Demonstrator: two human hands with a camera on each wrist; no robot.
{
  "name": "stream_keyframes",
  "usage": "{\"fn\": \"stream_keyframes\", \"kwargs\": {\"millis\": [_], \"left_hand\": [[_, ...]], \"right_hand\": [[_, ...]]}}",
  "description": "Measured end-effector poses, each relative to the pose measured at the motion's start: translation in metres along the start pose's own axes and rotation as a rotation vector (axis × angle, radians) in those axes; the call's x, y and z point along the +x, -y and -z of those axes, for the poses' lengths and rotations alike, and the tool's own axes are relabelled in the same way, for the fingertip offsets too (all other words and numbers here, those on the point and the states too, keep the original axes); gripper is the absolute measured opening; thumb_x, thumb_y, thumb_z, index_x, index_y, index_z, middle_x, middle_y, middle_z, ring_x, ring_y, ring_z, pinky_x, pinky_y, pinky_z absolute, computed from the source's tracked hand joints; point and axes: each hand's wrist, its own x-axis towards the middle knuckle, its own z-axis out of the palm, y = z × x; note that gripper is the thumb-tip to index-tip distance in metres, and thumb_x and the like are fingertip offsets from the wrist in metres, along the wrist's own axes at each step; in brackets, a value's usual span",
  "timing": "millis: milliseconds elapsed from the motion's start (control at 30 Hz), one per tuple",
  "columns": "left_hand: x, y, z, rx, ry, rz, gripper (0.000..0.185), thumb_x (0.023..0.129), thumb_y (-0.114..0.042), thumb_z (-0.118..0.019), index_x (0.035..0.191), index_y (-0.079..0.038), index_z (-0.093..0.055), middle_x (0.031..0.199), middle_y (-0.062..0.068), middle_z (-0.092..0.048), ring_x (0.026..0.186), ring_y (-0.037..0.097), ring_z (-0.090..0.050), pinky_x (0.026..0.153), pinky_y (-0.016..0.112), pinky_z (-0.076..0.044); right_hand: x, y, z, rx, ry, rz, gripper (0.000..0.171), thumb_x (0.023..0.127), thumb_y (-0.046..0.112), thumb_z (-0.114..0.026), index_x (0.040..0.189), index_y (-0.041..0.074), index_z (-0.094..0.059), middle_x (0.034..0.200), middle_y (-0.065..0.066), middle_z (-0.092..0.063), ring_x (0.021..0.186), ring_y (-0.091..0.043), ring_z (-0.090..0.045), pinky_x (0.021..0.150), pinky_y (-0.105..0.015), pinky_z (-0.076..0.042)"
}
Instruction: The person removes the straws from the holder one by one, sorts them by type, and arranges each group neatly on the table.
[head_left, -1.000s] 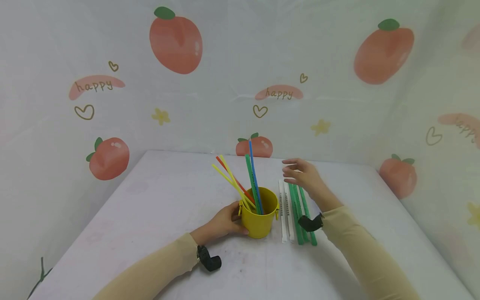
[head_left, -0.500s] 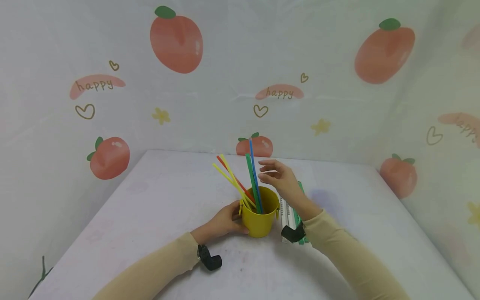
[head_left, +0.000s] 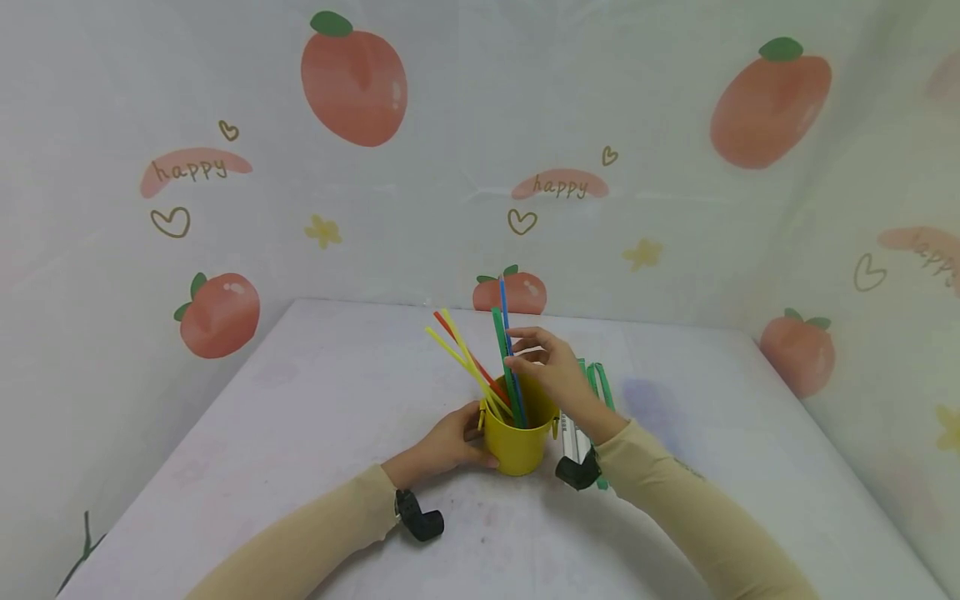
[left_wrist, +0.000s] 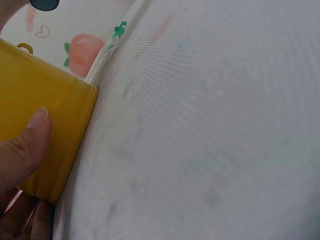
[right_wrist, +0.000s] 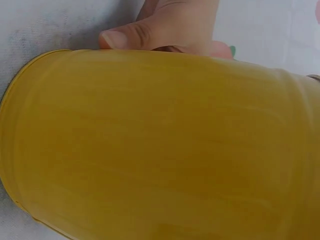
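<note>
Yellow bucket (head_left: 517, 437) stands mid-table (head_left: 300, 417), near side. Left hand (head_left: 450, 442) grips its left wall, thumb pressed on the side. Inside: yellow straws (head_left: 461, 358), red straw (head_left: 468, 354), green straw (head_left: 501, 350), blue straw (head_left: 507, 333). Right hand (head_left: 551, 367) pinches the blue straw. Wrapped straws (head_left: 592, 383) lie just right.

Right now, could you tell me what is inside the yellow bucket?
Yellow, red, green and blue straws stand in the yellow bucket, leaning out over its rim. Their lower ends and the bucket's bottom are hidden by its wall.
</note>
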Motion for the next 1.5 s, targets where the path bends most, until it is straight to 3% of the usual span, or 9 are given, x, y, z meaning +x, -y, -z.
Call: {"fn": "stream_keyframes", "kwargs": {"millis": [467, 967, 1333, 1500], "left_hand": [[0.001, 0.001, 0.0, -0.016, 0.004, 0.005, 0.082, 0.078, -0.016, -0.082, 0.146, -0.009, -0.037, 0.149, 0.008, -0.044, 0.136, 0.031, -0.044, 0.113, 0.047, -0.037], [0.0, 0.0, -0.001, -0.008, -0.005, 0.022, 0.084, 0.078, -0.016, -0.082, 0.146, -0.006, -0.035, 0.148, 0.01, -0.044, 0.136, 0.031, -0.045, 0.112, 0.045, -0.038], [0.001, 0.002, 0.0, -0.001, 0.005, -0.011, 0.083, 0.078, -0.016, -0.082, 0.146, -0.005, -0.035, 0.148, 0.012, -0.044, 0.135, 0.032, -0.045, 0.112, 0.046, -0.038], [0.001, 0.003, 0.0, 0.007, 0.003, -0.007, 0.083, 0.077, -0.017, -0.082, 0.146, -0.006, -0.036, 0.148, 0.01, -0.045, 0.135, 0.03, -0.045, 0.113, 0.046, -0.038]], "right_hand": [[0.001, 0.003, -0.007, -0.111, 0.008, -0.056, 0.038, 0.088, 0.018, -0.071, 0.125, 0.015, -0.063, 0.107, -0.01, -0.061, 0.099, -0.027, -0.064, 0.085, -0.036, -0.059], [0.003, 0.004, -0.01, -0.27, 0.061, -0.076, 0.025, 0.086, 0.017, -0.074, 0.109, 0.01, -0.068, 0.097, -0.006, -0.066, 0.087, -0.018, -0.063, 0.075, -0.029, -0.059], [-0.002, 0.005, -0.006, -0.221, 0.099, -0.068, 0.02, 0.087, 0.016, -0.072, 0.105, 0.009, -0.067, 0.103, -0.006, -0.069, 0.094, -0.022, -0.067, 0.088, -0.038, -0.059], [-0.007, 0.007, -0.003, -0.169, 0.109, -0.057, 0.02, 0.087, 0.014, -0.072, 0.105, 0.007, -0.065, 0.102, -0.009, -0.069, 0.092, -0.023, -0.068, 0.086, -0.037, -0.059]]}}
